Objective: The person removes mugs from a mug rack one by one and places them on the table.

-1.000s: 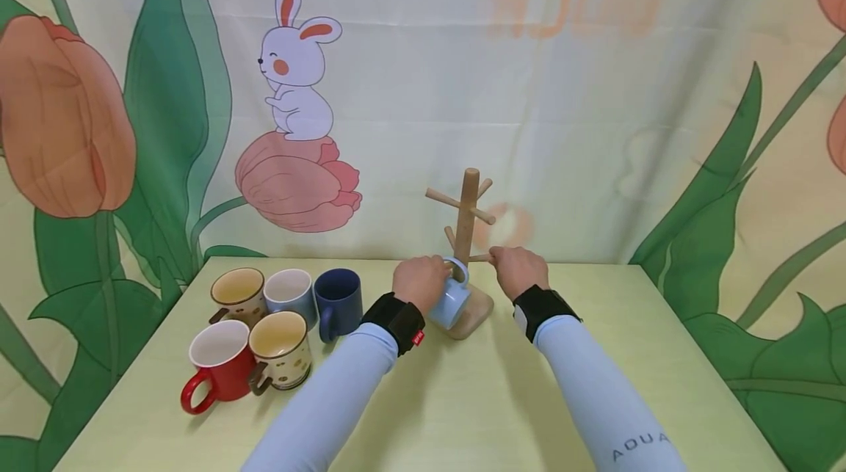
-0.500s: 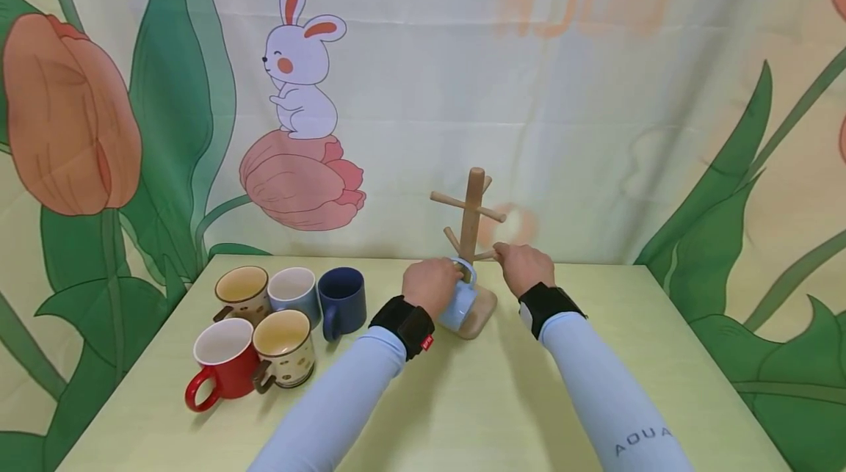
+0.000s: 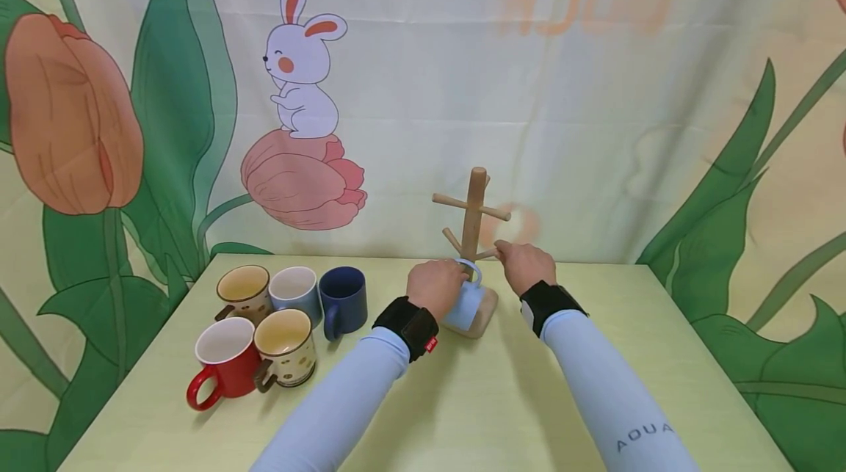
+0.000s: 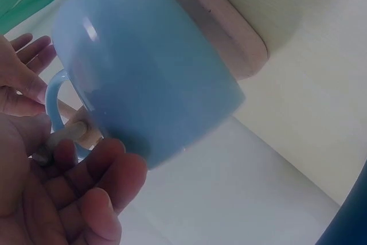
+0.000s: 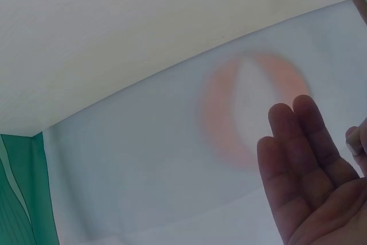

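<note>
A light blue mug [image 3: 466, 305] hangs tilted at a lower peg of the wooden mug tree [image 3: 472, 222], its handle around that peg. My left hand [image 3: 436, 287] is at the handle. In the left wrist view its curled fingers [image 4: 63, 153] hold the peg's end, close against the mug [image 4: 143, 67]. Whether they also grip the handle is hard to tell. My right hand [image 3: 529, 266] pinches the tip of the lower right peg with thumb and forefinger. The right wrist view shows its other fingers [image 5: 287, 136] stretched out.
Several mugs stand on the table's left: a red mug [image 3: 228, 365], two patterned cream mugs, a blue-and-white mug [image 3: 295, 294] and a dark blue mug [image 3: 344, 299]. Upper pegs stick out above my hands. A printed curtain [image 3: 410, 90] hangs behind the table.
The light blue mug has swung a little and shows more of its side. My hands and the mug tree appear slightly farther right in the head view.
</note>
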{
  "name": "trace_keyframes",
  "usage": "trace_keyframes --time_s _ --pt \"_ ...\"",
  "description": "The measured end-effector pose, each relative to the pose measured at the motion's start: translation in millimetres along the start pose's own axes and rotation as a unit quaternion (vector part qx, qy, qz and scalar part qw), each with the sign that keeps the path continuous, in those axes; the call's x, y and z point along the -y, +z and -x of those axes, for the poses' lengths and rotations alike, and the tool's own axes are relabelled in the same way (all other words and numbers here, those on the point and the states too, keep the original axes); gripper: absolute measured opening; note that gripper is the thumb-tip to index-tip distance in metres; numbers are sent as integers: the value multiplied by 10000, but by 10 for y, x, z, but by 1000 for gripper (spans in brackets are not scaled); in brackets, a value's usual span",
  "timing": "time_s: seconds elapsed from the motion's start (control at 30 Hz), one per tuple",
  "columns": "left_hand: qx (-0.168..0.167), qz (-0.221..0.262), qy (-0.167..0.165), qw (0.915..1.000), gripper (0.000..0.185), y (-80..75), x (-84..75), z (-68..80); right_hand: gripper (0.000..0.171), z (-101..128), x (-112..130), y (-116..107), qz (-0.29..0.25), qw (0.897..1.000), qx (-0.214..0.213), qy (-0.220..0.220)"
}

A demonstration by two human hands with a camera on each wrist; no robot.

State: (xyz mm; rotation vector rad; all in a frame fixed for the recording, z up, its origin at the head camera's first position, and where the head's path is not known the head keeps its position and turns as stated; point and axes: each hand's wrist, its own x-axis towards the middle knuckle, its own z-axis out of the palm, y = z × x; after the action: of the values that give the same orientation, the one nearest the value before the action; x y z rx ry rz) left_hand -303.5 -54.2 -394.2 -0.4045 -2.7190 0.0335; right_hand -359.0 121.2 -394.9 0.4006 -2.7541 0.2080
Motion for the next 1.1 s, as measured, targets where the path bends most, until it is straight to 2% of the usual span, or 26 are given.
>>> trace_keyframes --time_s 0.2,0.37,0.5,0.67,0.83,1.0,1.1 --pt "-89 -150 187 9997 28 27 5 -3 18 28 15 16 128 9996 192 156" --pt "59 -80 252 9996 27 6 35 -1 41 94 16 45 33 9988 424 236" --pt "215 139 119 9996 32 -10 89 6 54 177 11 80 -39 9989 443 151" --pt "260 427 -257 9984 54 -61 213 -1 55 228 53 8 -481 9983 120 293" --pt "428 791 -695 9935 61 -204 422 -93 64 174 119 -275 -1211 9902 -294 630" --pt "127 1092 -981 9891 61 -402 592 -259 67 105 193 -565 -1631 9822 -675 649" --pt "35 1292 -1012 9864 60 -506 627 -359 56 91 240 -652 -1659 9803 -951 499"
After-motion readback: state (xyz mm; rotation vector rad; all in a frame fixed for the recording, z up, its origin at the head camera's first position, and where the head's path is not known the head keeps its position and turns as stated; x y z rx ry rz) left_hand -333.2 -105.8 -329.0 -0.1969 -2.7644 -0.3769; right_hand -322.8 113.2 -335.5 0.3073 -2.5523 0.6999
